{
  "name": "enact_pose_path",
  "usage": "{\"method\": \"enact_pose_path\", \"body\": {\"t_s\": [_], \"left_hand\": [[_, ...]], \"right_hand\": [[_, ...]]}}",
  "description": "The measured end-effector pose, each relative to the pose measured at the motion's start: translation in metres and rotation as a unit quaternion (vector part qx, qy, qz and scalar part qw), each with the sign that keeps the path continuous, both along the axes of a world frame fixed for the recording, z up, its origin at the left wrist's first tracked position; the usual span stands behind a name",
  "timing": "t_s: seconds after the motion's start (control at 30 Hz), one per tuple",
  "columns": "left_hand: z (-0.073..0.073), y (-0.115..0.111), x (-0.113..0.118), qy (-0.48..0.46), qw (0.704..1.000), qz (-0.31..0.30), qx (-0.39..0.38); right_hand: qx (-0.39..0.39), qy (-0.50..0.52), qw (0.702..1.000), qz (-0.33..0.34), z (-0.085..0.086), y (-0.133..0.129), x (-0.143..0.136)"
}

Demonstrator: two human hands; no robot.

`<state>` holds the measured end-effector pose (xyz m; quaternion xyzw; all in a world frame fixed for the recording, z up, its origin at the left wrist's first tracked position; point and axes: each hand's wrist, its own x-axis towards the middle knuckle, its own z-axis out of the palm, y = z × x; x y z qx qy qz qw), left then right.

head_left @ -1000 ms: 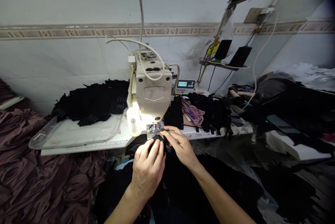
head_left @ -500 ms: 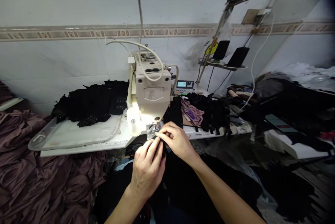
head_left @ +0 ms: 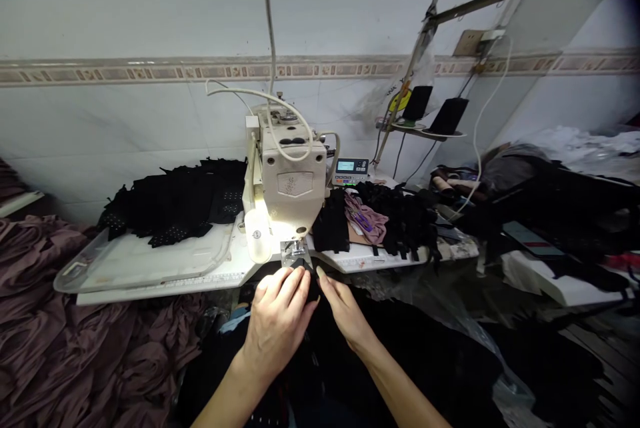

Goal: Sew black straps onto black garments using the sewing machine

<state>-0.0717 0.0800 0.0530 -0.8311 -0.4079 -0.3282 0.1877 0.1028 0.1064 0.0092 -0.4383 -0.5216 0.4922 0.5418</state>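
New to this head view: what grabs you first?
The pale sewing machine at centre, brightly lit near its needle, with the left hand and right hand at black fabric just below. Next, the big heap of mauve cloth at lower left. Then two black thread cones on a stand, upper right.

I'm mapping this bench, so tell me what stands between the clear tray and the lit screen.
The head view shows the sewing machine standing between the clear tray and the lit screen.
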Motion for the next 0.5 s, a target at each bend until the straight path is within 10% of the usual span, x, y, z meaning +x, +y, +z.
{"method": "enact_pose_path", "body": {"t_s": [0.5], "left_hand": [[-0.003,0.015,0.007,0.026,1.0,0.014,-0.002]], "right_hand": [[-0.053,0.061,0.997,0.002,0.013,0.02,0.026]]}}
